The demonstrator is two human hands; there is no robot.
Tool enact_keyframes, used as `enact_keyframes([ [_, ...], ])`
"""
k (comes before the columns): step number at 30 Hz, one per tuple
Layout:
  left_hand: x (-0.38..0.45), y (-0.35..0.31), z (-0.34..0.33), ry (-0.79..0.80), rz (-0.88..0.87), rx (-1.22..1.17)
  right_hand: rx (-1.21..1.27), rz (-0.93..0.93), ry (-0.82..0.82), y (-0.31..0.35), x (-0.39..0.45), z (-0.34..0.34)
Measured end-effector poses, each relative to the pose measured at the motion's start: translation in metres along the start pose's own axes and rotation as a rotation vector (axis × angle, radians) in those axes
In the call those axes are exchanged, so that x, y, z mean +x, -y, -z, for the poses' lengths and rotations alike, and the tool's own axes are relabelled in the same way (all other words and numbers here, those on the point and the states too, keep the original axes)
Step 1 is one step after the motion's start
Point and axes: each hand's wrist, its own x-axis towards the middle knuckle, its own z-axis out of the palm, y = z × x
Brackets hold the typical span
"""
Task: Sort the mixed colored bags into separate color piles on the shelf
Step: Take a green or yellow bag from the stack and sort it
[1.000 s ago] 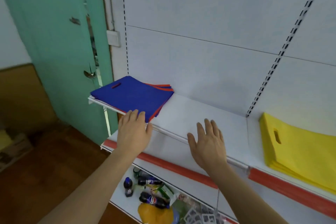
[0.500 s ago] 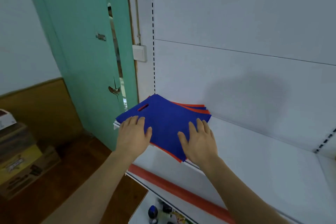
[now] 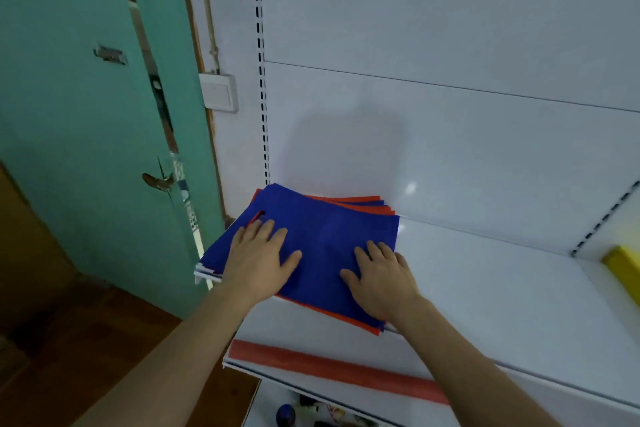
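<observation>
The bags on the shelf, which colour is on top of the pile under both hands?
The blue bag is on top; both the left hand and right hand lie flat on it. The red bags only peek out beneath its edges.

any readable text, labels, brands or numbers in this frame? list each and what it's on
None readable.
Blue bag on top of the mixed pile: plain, no print.
Yellow bags at the right edge: no print visible.
White wall switch: no marking legible.
Red strip on the shelf edge: blank.
Bottles on the lower shelf: mostly cropped, any labels too small and blurred to read.
</observation>
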Motion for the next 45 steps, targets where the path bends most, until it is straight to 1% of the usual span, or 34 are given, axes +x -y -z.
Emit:
enact_keyframes([
  [5, 0.008, 0.013, -0.01, 0.065, -0.179, 0.055, 0.029, -0.062, -0.058, 0.015, -0.012, -0.001],
  [7, 0.006, 0.015, -0.013, 0.071, -0.208, 0.082, 0.067, -0.11, -0.078, 0.017, -0.018, -0.005],
  [10, 0.007, 0.016, -0.007, 0.058, -0.222, 0.13, 0.128, -0.245, -0.081, 0.014, -0.028, -0.008],
  [12, 0.007, 0.018, -0.005, 0.054, -0.232, 0.141, 0.118, -0.287, -0.067, 0.011, -0.032, -0.009],
  [15, 0.005, 0.017, -0.005, 0.069, -0.232, 0.117, 0.066, -0.271, -0.074, 0.013, -0.034, -0.01],
  [19, 0.005, 0.015, -0.008, 0.086, -0.224, 0.089, 0.113, -0.24, -0.111, 0.023, -0.034, -0.006],
  [23, 0.005, 0.014, -0.008, 0.085, -0.237, 0.076, 0.208, -0.136, -0.208, 0.04, -0.037, 0.004],
  [26, 0.003, 0.01, -0.009, 0.084, -0.242, 0.059, 0.397, -0.102, -0.229, 0.05, -0.039, 0.01],
  [28, 0.002, 0.007, -0.009, 0.09, -0.239, 0.048, 0.541, -0.163, -0.291, 0.052, -0.038, 0.016],
  [31, 0.001, 0.001, -0.006, 0.093, -0.245, 0.005, 0.769, -0.344, -0.473, 0.045, -0.034, 0.025],
  [32, 0.001, -0.001, -0.005, 0.086, -0.256, -0.02, 0.844, -0.419, -0.485, 0.04, -0.032, 0.028],
  [33, 0.0, -0.003, -0.005, 0.078, -0.276, -0.049, 0.885, -0.5, -0.443, 0.035, -0.029, 0.031],
  [35, -0.002, -0.006, -0.005, 0.066, -0.33, -0.117, 0.854, -0.604, -0.327, 0.023, -0.025, 0.032],
  [37, -0.003, -0.008, -0.004, 0.05, -0.36, -0.176, 0.765, -0.59, -0.29, 0.012, -0.022, 0.029],
  [39, 0.0, -0.007, 0.001, -0.016, -0.346, -0.211, 0.707, -0.534, -0.328, 0.005, -0.024, 0.028],
  [41, 0.004, -0.003, 0.005, -0.107, -0.308, -0.24, 0.693, -0.46, -0.425, -0.002, -0.028, 0.027],
  [43, 0.011, 0.004, 0.01, -0.19, -0.239, -0.29, 0.73, -0.388, -0.565, -0.006, -0.036, 0.03],
  [45, 0.018, 0.008, 0.017, -0.25, -0.123, -0.431, 0.78, -0.341, -0.693, -0.008, -0.046, 0.033],
])
